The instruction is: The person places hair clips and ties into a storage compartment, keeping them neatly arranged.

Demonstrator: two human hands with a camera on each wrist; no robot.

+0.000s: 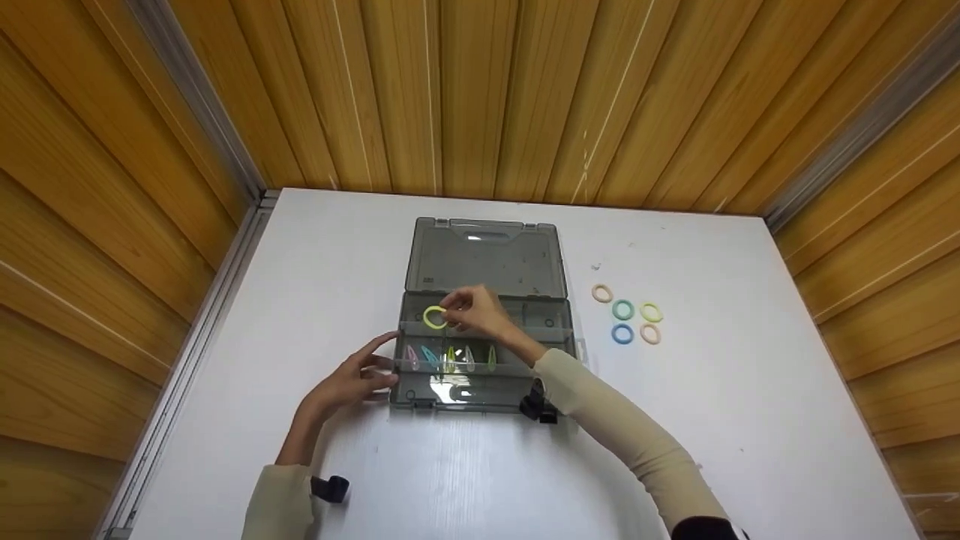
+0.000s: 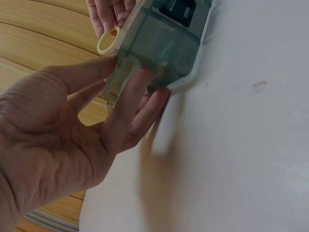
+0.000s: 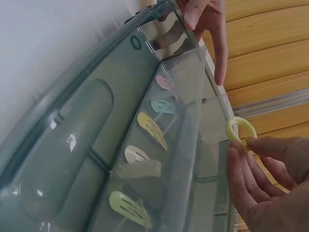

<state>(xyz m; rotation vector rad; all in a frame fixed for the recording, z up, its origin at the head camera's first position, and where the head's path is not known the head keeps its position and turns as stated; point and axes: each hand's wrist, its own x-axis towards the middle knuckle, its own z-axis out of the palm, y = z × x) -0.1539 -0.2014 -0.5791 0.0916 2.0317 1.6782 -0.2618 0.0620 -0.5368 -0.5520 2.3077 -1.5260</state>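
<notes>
A grey see-through compartment box (image 1: 450, 390) lies on the white table with its lid (image 1: 487, 259) laid back. My right hand (image 1: 480, 311) pinches a yellow hair tie (image 3: 237, 126) between thumb and fingers, over the box's back left compartments. A row of snap hair clips (image 3: 150, 128) in pink, turquoise, yellow, white and green lies in a middle compartment. My left hand (image 1: 349, 384) rests spread fingers against the box's left side, as the left wrist view (image 2: 159, 53) of the box wall shows.
Several more hair ties lie right of the box: an orange one (image 1: 601, 293), a green one (image 1: 623, 310), a yellow one (image 1: 651, 312), a blue one (image 1: 622, 334) and a peach one (image 1: 650, 334). Wood-patterned walls (image 1: 480, 97) enclose the table's back and sides.
</notes>
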